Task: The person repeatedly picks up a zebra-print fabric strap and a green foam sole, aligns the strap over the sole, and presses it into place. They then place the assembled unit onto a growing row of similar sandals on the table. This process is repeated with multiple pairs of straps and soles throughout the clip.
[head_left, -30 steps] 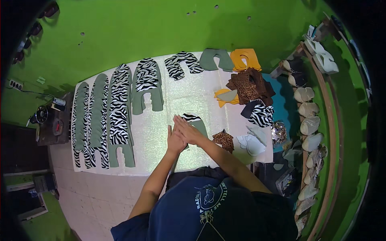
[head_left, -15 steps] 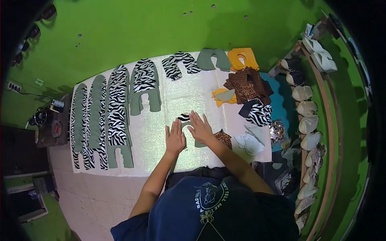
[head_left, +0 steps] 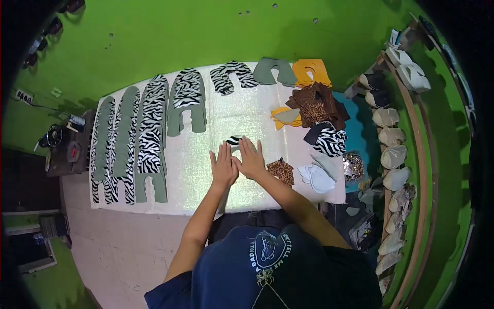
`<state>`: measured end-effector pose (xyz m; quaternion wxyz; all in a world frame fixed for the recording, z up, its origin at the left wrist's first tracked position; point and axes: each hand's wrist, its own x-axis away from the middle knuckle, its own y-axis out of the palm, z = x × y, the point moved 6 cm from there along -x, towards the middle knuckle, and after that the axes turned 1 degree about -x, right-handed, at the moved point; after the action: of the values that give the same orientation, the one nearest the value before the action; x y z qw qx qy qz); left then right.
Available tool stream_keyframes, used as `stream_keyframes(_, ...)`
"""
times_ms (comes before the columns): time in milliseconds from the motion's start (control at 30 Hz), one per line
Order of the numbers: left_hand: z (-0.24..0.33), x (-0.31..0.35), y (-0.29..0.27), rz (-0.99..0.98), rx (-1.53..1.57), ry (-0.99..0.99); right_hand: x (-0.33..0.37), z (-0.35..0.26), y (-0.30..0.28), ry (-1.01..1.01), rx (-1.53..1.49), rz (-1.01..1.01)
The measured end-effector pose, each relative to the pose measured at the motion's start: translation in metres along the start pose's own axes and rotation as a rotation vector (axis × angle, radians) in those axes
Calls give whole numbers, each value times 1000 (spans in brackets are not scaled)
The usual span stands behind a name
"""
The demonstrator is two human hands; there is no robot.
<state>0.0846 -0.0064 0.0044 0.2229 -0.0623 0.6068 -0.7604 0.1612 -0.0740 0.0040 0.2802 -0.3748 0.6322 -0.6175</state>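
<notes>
Both my hands lie side by side near the front middle of the table, palms down with fingers stretched out. My left hand [head_left: 224, 167] rests on a small zebra-print piece [head_left: 233, 141], whose curved upper edge shows past the fingertips. My right hand [head_left: 250, 159] lies flat against the same piece, its thumb close to the left hand. The hands cover most of the piece. Just right of them lies a leopard-print piece [head_left: 280, 172]. Pale grey-white cut pieces [head_left: 316, 177] sit farther right.
Overlapping rows of green and zebra-print U-shaped pieces [head_left: 150, 139] fill the table's left side. Along the back are a green [head_left: 265, 72] and a yellow piece [head_left: 321, 72]. Brown leopard-print scraps [head_left: 314, 105] are piled at right. Shoe lasts [head_left: 393, 158] line a wooden rack.
The table appears slightly higher in the picture. My right hand has drawn a little closer to the left, and a green patch beside it is now hidden.
</notes>
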Motion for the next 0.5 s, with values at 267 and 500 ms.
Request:
stream_keyframes(267, -3, 11, 5, -48, 34, -69, 16, 0, 8, -90, -152, 158)
stream_keyframes(500, -5, 15, 7, -55, 17, -124, 34, -8, 15, -125, -165, 190)
